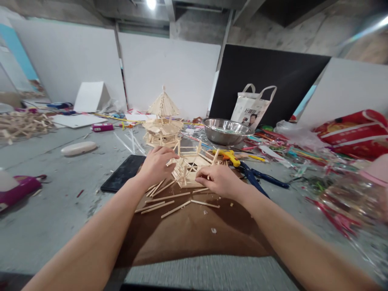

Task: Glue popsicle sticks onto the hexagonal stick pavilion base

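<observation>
A small wooden stick model [194,163], with a several-sided base and short upright posts, sits on a brown sheet [194,238]. My left hand [157,165] is closed at its left side, fingers curved onto the edge. At the front right, my right hand [221,180] pinches the model's rim with curled fingertips. Whether a small loose piece is between those fingertips I cannot make out. Loose wooden sticks [171,197] lie scattered in front of the model. Right behind it stands a taller wooden stick pavilion [163,117] with a pointed roof.
Blue-handled pliers [257,176] and a yellow tool [230,157] lie right of the model. A black tablet-like slab [123,173] is by my left forearm. Behind are a metal bowl [227,131] and a bag [251,106]. A bottle [354,194] stands far right.
</observation>
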### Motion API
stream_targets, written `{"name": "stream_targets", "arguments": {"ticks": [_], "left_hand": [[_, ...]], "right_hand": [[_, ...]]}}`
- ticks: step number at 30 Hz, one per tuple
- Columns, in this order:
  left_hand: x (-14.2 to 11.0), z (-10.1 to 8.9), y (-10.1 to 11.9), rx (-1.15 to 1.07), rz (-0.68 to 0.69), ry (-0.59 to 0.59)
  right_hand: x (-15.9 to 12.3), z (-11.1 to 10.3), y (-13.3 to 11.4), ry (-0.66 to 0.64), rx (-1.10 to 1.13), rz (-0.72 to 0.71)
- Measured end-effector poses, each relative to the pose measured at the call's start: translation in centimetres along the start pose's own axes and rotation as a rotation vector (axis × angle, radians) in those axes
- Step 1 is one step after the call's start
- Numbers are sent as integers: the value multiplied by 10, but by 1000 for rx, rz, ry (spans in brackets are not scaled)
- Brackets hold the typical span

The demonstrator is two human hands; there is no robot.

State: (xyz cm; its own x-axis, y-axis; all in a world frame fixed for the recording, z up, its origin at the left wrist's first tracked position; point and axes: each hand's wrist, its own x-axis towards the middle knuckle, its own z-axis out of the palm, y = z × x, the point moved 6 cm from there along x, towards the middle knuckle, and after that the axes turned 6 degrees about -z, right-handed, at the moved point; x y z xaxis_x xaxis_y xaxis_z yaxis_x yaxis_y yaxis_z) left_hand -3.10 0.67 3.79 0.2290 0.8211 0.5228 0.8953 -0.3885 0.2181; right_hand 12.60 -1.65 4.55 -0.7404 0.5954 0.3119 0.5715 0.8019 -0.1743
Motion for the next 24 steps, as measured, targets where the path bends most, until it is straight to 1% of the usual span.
{"name": "stream_targets", "arguments": {"ticks": [2,4,6,9,14,17,20,22,24], "left_hand": [[-1,4,4,8,50,-30],[-1,7,5,16,69,-47],[-2,8,4,16,78,-27],[-1,2,0,3,64,75],[-1,-15,-14,37,-114,287],[-4,-25,-17,42,-200,393],[-7,-33,-17,-1,-244,484],[-8,-35,-16,-39,-259,520],[-8,-35,-15,-57,-261,521]], "right_hand": [[-1,5,1,-39,-38,27],[-6,12,0,-88,-74,50],[-12,20,-3,-140,-102,60],[-22,31,-6,-208,-114,83],[-31,36,-1,-285,-143,118],[-32,34,4,-281,-139,123],[-33,33,6,-214,-135,123],[-32,34,2,-148,-121,98],[-31,39,-5,-106,-105,42]]}}
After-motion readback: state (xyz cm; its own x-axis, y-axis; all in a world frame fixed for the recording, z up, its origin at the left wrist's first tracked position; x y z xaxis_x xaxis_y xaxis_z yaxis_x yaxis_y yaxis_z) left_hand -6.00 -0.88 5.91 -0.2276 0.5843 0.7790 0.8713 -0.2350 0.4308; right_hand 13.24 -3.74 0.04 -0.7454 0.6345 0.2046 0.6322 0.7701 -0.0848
